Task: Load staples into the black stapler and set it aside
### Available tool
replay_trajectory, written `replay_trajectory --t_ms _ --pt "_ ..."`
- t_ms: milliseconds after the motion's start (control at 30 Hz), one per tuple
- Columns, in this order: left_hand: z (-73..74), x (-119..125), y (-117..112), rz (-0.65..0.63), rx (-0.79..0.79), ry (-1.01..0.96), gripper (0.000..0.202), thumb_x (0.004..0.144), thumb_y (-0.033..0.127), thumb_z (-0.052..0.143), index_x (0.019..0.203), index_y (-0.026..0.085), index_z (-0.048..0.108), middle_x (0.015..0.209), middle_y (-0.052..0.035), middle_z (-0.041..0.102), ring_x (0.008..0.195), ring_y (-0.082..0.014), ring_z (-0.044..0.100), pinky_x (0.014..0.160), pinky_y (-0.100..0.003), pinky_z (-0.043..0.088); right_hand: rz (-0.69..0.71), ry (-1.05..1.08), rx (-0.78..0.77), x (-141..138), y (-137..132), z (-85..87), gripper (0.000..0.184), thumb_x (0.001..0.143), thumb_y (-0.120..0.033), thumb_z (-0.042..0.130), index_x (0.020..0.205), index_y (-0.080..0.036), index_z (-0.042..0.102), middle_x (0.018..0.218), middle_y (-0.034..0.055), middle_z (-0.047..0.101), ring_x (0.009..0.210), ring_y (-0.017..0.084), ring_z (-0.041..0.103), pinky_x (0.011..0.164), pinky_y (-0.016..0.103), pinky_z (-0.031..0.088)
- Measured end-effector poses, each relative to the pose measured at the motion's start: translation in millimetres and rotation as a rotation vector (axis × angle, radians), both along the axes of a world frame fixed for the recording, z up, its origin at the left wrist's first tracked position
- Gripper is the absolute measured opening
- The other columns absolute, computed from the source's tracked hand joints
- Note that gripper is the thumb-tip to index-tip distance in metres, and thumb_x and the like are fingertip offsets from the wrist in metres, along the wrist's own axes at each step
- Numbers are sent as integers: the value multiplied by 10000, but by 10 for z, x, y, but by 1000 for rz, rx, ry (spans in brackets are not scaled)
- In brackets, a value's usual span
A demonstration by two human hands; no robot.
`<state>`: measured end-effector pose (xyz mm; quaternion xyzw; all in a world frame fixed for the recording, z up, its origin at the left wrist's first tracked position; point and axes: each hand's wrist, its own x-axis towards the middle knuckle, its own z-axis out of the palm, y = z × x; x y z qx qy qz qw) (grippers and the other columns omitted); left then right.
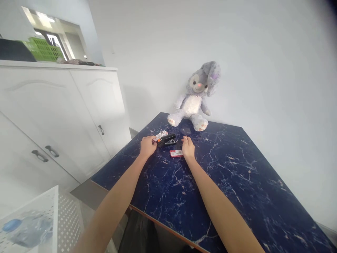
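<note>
A black stapler (170,137) with an orange part lies on the dark blue marbled table. At its left end, the fingers of my left hand (148,146) are closed around it. Just behind the stapler sits a small white and red box (161,135), close to the same fingertips. My right hand (188,149) rests on the table to the stapler's right, fingers loosely curved with nothing visible in them. Beside its inner edge, a flat red and white box (176,153) lies on the tabletop, nearer to me than the stapler.
A grey plush rabbit (191,102) sits at the back of the table (231,168) against the wall. White cabinets (65,105) stand to the left, with a green basket (43,49) on top. At lower left, a white perforated bin (68,218) holds a plastic bottle (28,230).
</note>
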<state>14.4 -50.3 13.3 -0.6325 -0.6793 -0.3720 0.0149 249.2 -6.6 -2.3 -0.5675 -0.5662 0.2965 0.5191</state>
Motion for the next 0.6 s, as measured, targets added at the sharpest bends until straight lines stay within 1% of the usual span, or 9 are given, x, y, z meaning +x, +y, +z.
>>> replay_trajectory --t_ms 67,133,200,267,333,400,433,500,600 --pt "74 10 -54 64 111 -50 315 857 247 605 1156 204 694 1138 -106 721 1111 -306 606 1017 -455 434 4 -1 4 1 -9 11 483 950 -491 328 1112 -203 681 1085 101 738 976 243 673 928 360 485" --pt "162 47 -128 97 272 -121 286 911 287 560 1166 199 654 1121 -96 707 1130 -279 592 1040 -431 418 -4 2 8 1 -10 15 517 963 -489 282 1102 -189 680 1079 109 738 968 240 680 898 349 500" --pt "228 111 -205 24 355 -149 243 925 297 549 1132 206 637 1082 -78 699 1111 -254 591 1033 -404 421 -18 -1 14 -4 -10 23 547 976 -491 246 1100 -177 676 1074 116 739 973 239 684 887 343 506" --pt "256 191 -262 -148 291 -89 194 896 271 579 1070 217 645 1067 -66 694 1072 -247 592 1012 -395 426 -31 -14 25 -14 -22 44 556 987 -491 231 1091 -176 678 1061 118 741 976 241 686 894 346 504" --pt "247 264 -286 -313 197 -4 158 850 237 617 1000 225 665 1092 -60 686 1065 -250 584 1007 -401 419 -58 -36 34 -27 -56 76 557 992 -504 242 1048 -179 691 1038 129 742 984 262 685 910 369 493" --pt "218 304 -274 -385 168 30 139 846 224 615 969 227 678 1127 -59 674 1089 -252 572 1023 -408 403 -101 -117 37 -37 -115 104 582 996 -542 253 955 -183 710 994 157 741 994 299 683 916 404 482" --pt "199 308 -258 -382 171 25 139 861 229 601 975 228 681 1143 -59 669 1105 -251 567 1033 -411 396 -118 -176 35 -38 -154 113 609 997 -567 252 897 -186 717 959 173 739 990 316 685 913 419 480" --pt "159 289 -211 -324 171 7 177 888 233 568 1022 230 684 1178 -62 661 1126 -250 562 1046 -416 390 -132 -287 26 -31 -245 116 666 999 -606 239 795 -195 722 861 193 733 948 333 699 893 432 484" --pt "90 229 -128 -216 103 28 302 874 237 584 1164 225 670 1272 -82 640 1178 -274 549 1056 -429 392 -111 -375 6 -2 -406 103 683 1010 -601 241 745 -202 727 744 193 716 875 328 717 865 427 492"
